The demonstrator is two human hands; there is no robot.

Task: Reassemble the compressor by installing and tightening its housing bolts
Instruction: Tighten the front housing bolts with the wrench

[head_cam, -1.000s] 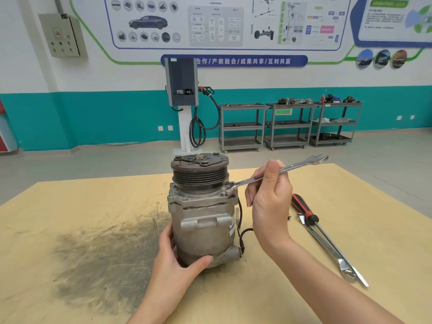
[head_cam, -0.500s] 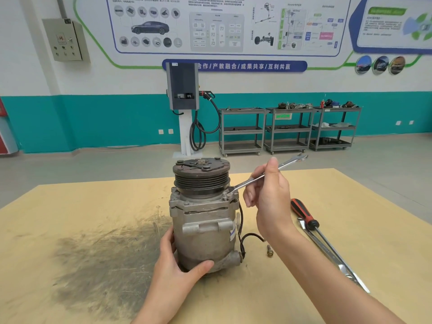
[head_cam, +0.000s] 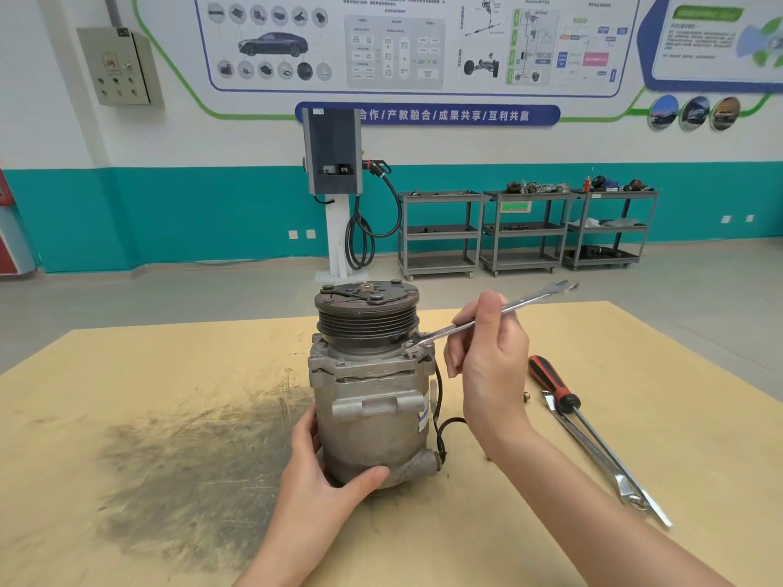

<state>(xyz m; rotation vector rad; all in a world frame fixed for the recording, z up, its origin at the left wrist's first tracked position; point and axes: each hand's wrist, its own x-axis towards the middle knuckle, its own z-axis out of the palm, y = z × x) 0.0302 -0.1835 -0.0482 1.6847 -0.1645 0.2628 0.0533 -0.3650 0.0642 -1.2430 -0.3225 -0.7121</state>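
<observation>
A grey metal compressor stands upright on the wooden table, its dark grooved pulley on top. My left hand grips the lower part of its housing, thumb across the front. My right hand holds a silver wrench by the middle of its shaft. The wrench's near end sits on a housing bolt at the upper right flange, just below the pulley. A black wire hangs down the compressor's right side.
A red-and-black screwdriver and a second long wrench lie on the table right of my right arm. A small loose bolt rests near the screwdriver handle. A dark scuffed patch covers the table to the left. Grey carts stand far behind.
The wrench's far end swung back toward me and to the right after dipping away, my right hand turning with it. My left hand kept its grip on the housing.
</observation>
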